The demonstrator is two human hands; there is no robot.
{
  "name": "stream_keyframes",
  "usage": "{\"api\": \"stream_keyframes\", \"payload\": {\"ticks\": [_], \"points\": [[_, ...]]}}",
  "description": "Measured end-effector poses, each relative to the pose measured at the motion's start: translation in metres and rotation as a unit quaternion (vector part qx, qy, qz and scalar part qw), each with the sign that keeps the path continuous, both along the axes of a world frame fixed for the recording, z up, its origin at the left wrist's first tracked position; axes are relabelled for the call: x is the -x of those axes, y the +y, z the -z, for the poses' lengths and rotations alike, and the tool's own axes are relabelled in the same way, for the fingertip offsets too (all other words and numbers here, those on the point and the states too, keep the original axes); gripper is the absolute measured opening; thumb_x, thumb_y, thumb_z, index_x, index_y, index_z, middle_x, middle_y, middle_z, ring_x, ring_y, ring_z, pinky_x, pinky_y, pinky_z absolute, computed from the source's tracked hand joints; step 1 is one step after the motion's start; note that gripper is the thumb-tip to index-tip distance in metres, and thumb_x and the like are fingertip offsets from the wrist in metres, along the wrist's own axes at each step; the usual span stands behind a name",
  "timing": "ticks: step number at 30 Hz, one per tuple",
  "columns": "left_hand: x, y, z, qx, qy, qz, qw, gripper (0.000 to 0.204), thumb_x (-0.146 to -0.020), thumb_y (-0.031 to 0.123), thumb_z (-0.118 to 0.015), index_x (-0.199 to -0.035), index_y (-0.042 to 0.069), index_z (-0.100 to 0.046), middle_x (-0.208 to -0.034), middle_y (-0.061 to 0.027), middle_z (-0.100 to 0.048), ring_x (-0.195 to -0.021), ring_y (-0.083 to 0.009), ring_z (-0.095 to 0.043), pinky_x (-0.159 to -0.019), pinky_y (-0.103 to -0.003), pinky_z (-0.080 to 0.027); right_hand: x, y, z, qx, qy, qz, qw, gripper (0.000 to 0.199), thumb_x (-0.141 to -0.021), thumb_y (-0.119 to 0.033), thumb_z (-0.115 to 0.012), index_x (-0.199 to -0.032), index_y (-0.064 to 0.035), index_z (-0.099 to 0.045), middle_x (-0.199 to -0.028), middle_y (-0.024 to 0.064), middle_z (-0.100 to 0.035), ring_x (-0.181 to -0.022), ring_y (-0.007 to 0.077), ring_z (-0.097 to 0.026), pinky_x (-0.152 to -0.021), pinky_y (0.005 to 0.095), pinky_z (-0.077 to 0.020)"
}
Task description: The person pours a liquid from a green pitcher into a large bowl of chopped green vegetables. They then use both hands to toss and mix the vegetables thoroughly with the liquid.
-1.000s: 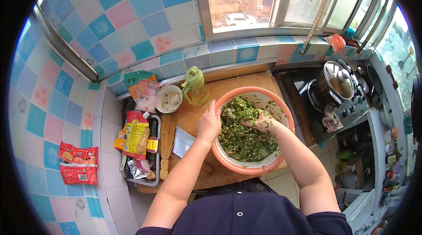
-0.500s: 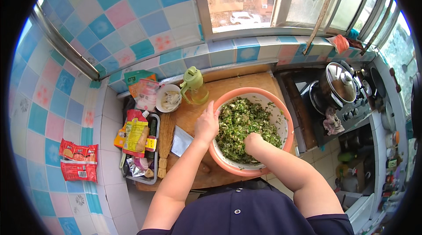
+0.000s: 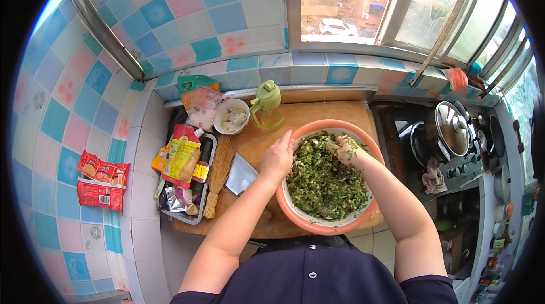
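Observation:
A large orange-rimmed basin (image 3: 285,205) with a pale inside is full of finely chopped greens (image 3: 323,182). My left hand (image 3: 277,157) is closed on the basin's left rim, thumb toward the inside. At the far right of the mixture, my right hand (image 3: 348,153) digs in with bent fingers closed around some greens. Bits of greens cover its fingertips, so they are partly hidden.
The basin stands on a wooden board (image 3: 318,109). On the left are a straw brush (image 3: 218,176), a grey tray (image 3: 196,220) of packets and vegetables, a white bowl (image 3: 221,128) and a green-lidded oil jug (image 3: 267,105). A lidded pot (image 3: 451,133) sits on the stove at right.
My right hand has moved from the near side of the greens to the far right side. My left hand stays on the rim. The whole view has shifted a little.

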State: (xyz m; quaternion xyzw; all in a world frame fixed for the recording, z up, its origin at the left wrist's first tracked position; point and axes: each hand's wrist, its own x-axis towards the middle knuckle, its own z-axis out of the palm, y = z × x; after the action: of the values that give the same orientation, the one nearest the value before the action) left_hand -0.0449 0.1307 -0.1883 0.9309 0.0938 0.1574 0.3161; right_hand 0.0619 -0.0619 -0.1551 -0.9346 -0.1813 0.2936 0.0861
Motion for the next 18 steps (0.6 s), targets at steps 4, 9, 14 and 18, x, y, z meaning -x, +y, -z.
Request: {"api": "stream_keyframes", "payload": {"ticks": [4, 9, 14, 18], "points": [[0.0, 0.0, -0.006, 0.005, -0.006, -0.012, 1.0, 0.034, -0.095, 0.026, -0.044, -0.119, 0.004, -0.054, -0.104, -0.0193, -0.063, -0.091, -0.0372, -0.061, -0.075, -0.046, -0.049, -0.04, 0.032, 0.036, -0.002, 0.17, -0.057, 0.984, 0.046, -0.088, -0.03, -0.054, -0.126, -0.0059, -0.05, -0.122, 0.0135, -0.055, -0.109, 0.0256, -0.053, -0.09, 0.035, -0.0445], [0.003, 0.001, 0.001, 0.031, -0.032, -0.021, 0.999, 0.034, -0.095, 0.025, -0.046, -0.119, 0.003, -0.054, -0.101, -0.02, -0.063, -0.09, -0.0375, -0.061, -0.076, -0.045, -0.049, -0.034, 0.058, 0.043, 0.056, 0.232, -0.19, 0.952, 0.046, -0.085, -0.032, -0.058, -0.12, -0.0032, -0.054, -0.114, 0.0142, -0.058, -0.101, 0.0246, -0.056, -0.083, 0.0366, -0.0463], [-0.002, -0.001, 0.004, 0.035, -0.043, -0.021, 0.998, 0.034, -0.094, 0.026, -0.046, -0.119, 0.003, -0.054, -0.102, -0.0203, -0.063, -0.09, -0.0376, -0.061, -0.077, -0.045, -0.048, -0.011, 0.046, -0.011, 0.145, 0.184, -0.368, 0.9, 0.047, -0.081, -0.034, -0.061, -0.114, -0.0005, -0.058, -0.106, 0.0148, -0.062, -0.094, 0.0235, -0.059, -0.077, 0.0382, -0.0481], [0.006, 0.004, 0.004, 0.011, -0.031, -0.045, 0.998, 0.034, -0.095, 0.026, -0.046, -0.119, 0.003, -0.053, -0.103, -0.02, -0.063, -0.089, -0.0378, -0.061, -0.075, -0.045, -0.049, 0.041, 0.005, -0.049, 0.14, 0.113, -0.432, 0.884, 0.03, -0.076, -0.028, -0.063, -0.093, -0.0037, -0.064, -0.088, 0.015, -0.065, -0.087, 0.0284, -0.062, -0.077, 0.0385, -0.0483]]}}
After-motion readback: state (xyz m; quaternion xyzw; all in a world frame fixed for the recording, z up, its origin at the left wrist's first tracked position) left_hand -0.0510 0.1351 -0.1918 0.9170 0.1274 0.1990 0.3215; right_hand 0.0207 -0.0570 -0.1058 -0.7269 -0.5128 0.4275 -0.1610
